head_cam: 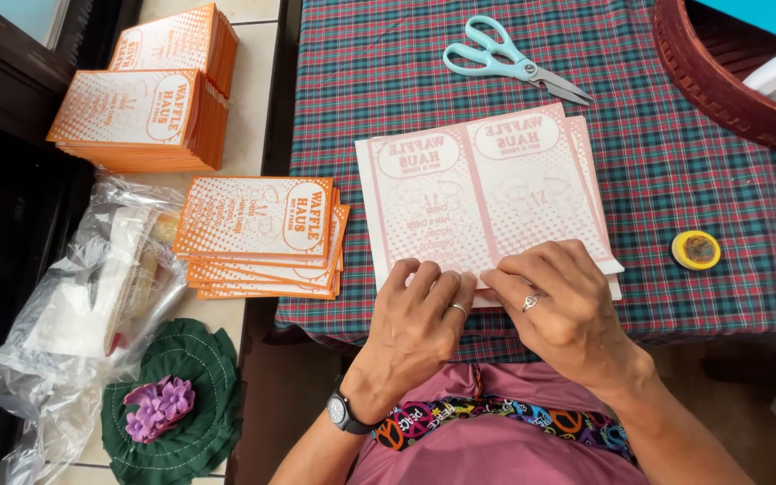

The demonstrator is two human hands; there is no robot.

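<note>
Here, left hand (pixel 419 310) and right hand (pixel 560 301), each grip pinching printed pink sheet (pixel 482 193) at near edge

Pink-and-white printed sheets (pixel 487 193), orange dotted cards (pixel 262 238), red-green plaid tablecloth (pixel 675 153), teal-handled scissors (pixel 509 58), yellow tape roll (pixel 696 250)

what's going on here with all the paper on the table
A person sits at a table covered with a plaid cloth and works with both bare hands on the near edge of a small stack of pale pink printed sheets. The left hand and right hand rest side by side on that edge, fingertips pressing the paper. Teal-handled scissors lie untouched farther back, and a small yellow round tin sits to the right. Stacks of orange printed sheets wait on the left.
</note>
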